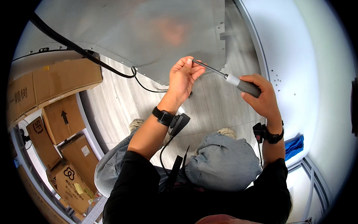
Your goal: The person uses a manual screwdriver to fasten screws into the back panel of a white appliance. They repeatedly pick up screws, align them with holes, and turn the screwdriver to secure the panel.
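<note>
My right hand [263,98] is wrapped round the grey handle of a screwdriver [233,80]. Its thin metal shaft points up and to the left. At the shaft's far end, my left hand [182,79] is closed in a pinch, thumb against fingers. Whatever lies between those fingertips is too small to make out. Both hands are in front of a large grey metal panel [123,37], apart from its surface. Several small screws [276,80] lie scattered on the white surface to the right of my right hand.
A thick black cable [71,44] loops down across the panel's left side. Cardboard boxes [67,118] fill a shelf on the left. A blue cloth [294,148] lies beside my right forearm. My bent knees are below, over the wood-patterned floor [123,104].
</note>
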Demonstrator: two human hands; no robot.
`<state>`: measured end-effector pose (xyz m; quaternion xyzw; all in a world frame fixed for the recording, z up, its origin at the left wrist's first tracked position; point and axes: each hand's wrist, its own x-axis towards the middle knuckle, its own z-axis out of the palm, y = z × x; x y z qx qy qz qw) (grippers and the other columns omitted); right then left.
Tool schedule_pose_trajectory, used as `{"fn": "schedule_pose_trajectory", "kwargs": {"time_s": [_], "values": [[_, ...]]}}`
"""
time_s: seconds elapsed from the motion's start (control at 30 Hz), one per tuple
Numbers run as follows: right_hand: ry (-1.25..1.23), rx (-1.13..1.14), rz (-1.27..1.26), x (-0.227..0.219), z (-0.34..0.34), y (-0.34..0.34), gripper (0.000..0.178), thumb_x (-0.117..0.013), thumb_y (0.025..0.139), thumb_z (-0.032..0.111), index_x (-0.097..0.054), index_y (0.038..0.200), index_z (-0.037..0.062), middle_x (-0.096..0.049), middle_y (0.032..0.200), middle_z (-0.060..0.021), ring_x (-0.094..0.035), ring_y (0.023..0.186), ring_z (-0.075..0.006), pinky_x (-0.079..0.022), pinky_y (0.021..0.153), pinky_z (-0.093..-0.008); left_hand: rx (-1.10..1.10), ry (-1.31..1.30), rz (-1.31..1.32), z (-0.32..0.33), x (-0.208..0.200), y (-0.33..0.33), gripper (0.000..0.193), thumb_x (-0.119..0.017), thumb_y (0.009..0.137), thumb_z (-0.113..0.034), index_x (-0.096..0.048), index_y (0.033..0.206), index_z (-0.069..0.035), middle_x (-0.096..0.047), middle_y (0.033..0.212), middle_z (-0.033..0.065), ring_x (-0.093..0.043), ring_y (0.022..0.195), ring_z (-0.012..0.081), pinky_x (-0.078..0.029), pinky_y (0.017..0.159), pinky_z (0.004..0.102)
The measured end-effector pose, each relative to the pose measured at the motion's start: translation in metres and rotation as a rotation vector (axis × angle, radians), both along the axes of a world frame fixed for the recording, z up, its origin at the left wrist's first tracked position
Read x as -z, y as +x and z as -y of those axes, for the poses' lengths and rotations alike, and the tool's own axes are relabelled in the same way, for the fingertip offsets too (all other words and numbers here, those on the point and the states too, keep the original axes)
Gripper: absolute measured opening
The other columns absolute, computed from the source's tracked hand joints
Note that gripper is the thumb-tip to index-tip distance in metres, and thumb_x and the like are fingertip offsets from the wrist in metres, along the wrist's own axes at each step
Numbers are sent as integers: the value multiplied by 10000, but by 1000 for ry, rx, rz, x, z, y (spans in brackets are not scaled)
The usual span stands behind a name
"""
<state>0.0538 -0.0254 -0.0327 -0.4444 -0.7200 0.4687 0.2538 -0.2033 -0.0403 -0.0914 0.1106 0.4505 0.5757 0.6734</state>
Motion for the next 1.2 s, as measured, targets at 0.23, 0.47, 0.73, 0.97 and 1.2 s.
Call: {"fn": "schedule_pose_trajectory", "kwargs": {"time_s": [0.23, 0.47, 0.73, 0.97, 1.2], "values": [[-242, 30, 103, -35, -24, 16, 327, -680, 692, 61, -594, 1007, 79, -518, 727, -1, -523, 653, -98, -422, 635, -246, 182, -85, -110, -5, -17, 5, 170, -442, 981, -148, -558, 975, -24, -641, 921, 126, -656, 842, 220, -563, 776, 311], [-316, -56, 112, -84, -42, -11, 208, -645, 742, 80, -575, 937, 65, -548, 687, 13, -480, 573, -53, -372, 481, -214, 476, -20, -145, -1, -43, -1, 205, -454, 978, -146, -590, 949, 5, -648, 917, 118, -657, 837, 216, -554, 755, 313], [-433, 174, -17, -55, -13, -6, 201, -650, 728, 71, -583, 917, 74, -584, 697, -5, -481, 530, -42, -365, 453, -193, 658, 17, -50, -16, -27, -36, 210, -422, 953, -62, -534, 1108, 26, -632, 985, 150, -652, 873, 247, -545, 792, 335], [-506, 252, -108, -33, 12, 9, 221, -651, 735, 69, -578, 943, 66, -599, 718, -15, -486, 530, -43, -367, 455, -188, 541, 77, 89, -24, -35, -36, 288, -389, 985, -142, -478, 1214, 8, -629, 1048, 156, -642, 898, 230, -537, 800, 321], [-462, 231, -60, -40, 8, 0, 216, -645, 746, 78, -564, 945, 60, -585, 723, -9, -489, 555, -51, -369, 461, -198, 506, 72, -125, -30, -28, -28, 194, -450, 983, -145, -575, 1060, -18, -659, 926, 96, -646, 771, 159, -542, 700, 267]]}}
